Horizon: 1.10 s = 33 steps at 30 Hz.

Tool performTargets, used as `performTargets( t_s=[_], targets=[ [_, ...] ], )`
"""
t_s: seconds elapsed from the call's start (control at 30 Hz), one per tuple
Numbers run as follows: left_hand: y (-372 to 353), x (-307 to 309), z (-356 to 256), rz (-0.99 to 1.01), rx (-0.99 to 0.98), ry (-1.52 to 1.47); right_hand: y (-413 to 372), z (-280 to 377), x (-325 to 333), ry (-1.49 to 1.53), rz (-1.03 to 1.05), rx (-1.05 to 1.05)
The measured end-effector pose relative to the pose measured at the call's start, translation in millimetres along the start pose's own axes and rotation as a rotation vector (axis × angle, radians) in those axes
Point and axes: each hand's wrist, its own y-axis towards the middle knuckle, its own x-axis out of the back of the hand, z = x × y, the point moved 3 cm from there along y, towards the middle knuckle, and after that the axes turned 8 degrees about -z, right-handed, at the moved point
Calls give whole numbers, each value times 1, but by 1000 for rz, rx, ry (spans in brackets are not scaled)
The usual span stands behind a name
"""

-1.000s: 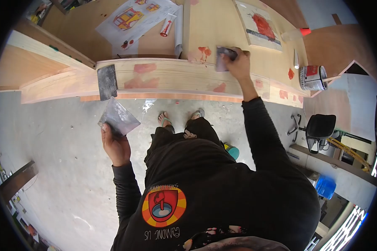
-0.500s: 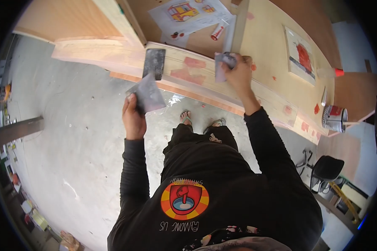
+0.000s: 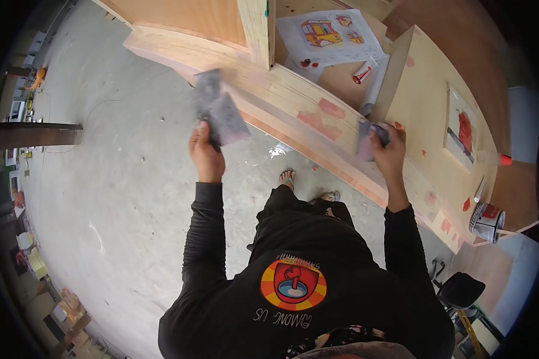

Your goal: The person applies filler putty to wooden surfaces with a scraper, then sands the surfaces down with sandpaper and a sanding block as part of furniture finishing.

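My left hand (image 3: 207,157) is closed on several sheets of grey sandpaper (image 3: 230,121), held above the floor beside the wooden ledge. A dark, dusty rectangular piece (image 3: 208,87), blurred, sticks up beyond the sheets from the same hand. My right hand (image 3: 391,149) grips a folded piece of sandpaper (image 3: 365,142) with a dark side, against the ledge; its contact face is hidden. The pale wooden ledge (image 3: 275,93) carries pinkish-red filler patches (image 3: 320,124).
Drawings on paper (image 3: 326,54) and a red-and-white tube (image 3: 363,72) lie in the recess. A red-smeared board (image 3: 461,128), a paint can (image 3: 487,221) and a red-capped bottle (image 3: 502,160) stand on the right-hand panel. A dark beam (image 3: 36,133) is at left; a black chair (image 3: 461,290) is lower right.
The view has swung, shifting the bench right and down. My left hand has moved left along the ledge with the sheets, and the dark piece has moved with it. My right hand stays at the ledge.
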Motion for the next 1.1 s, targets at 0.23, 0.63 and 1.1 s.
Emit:
performTargets(
  t_s=[0.23,0.63,1.1],
  targets=[
    [81,-33,8,-220,-117,70,3,18,-3,-15,-64,-47],
    [84,-30,7,322,277,82,37,39,-58,-266,32,-222],
    [-21,82,-5,139,300,-91,50,134,-127,216,172,-45]
  ],
)
